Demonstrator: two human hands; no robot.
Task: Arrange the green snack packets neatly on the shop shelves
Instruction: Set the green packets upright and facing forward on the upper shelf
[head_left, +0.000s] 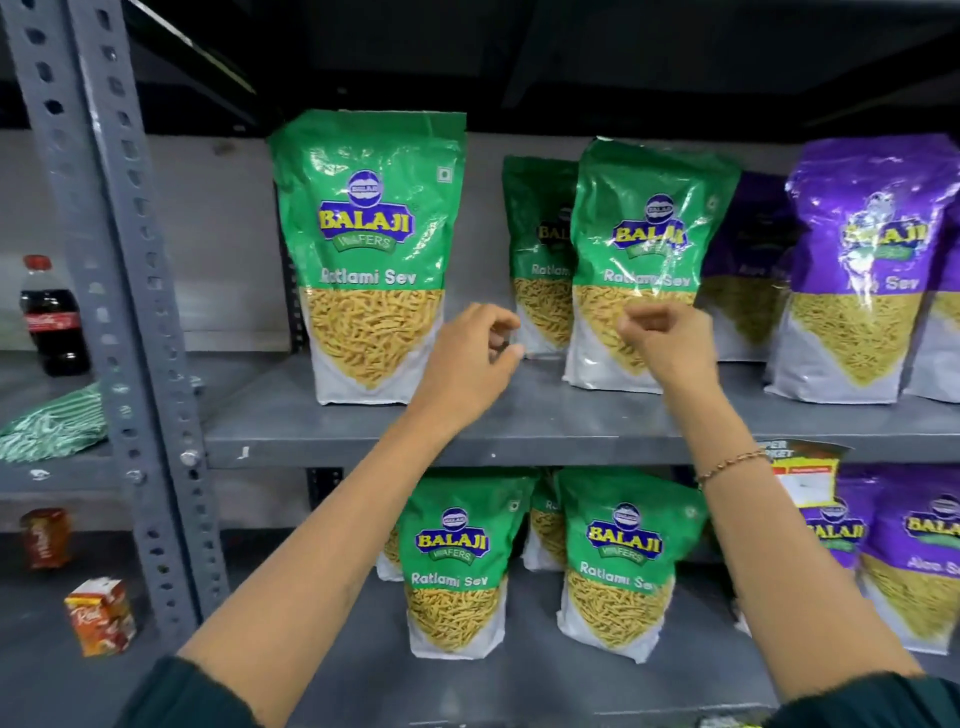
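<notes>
- Green "Ratlami Sev" snack packets stand upright on the grey metal upper shelf (519, 431): a tall left packet (366, 254), a right packet (644, 234) and one behind (537, 249) between them; more green packets (454, 561) stand on the lower shelf.
- Purple glossy snack packets (857, 270) stand to the right of the green ones.
- Left hand (467, 364), fingers loosely curled, holds nothing, between the packets.
- Right hand (670, 343), fingers curled, is in front of the right packet; whether it touches the packet is unclear.

Green snack packets (366, 249) upright, three on upper shelf (322, 431), more below
</notes>
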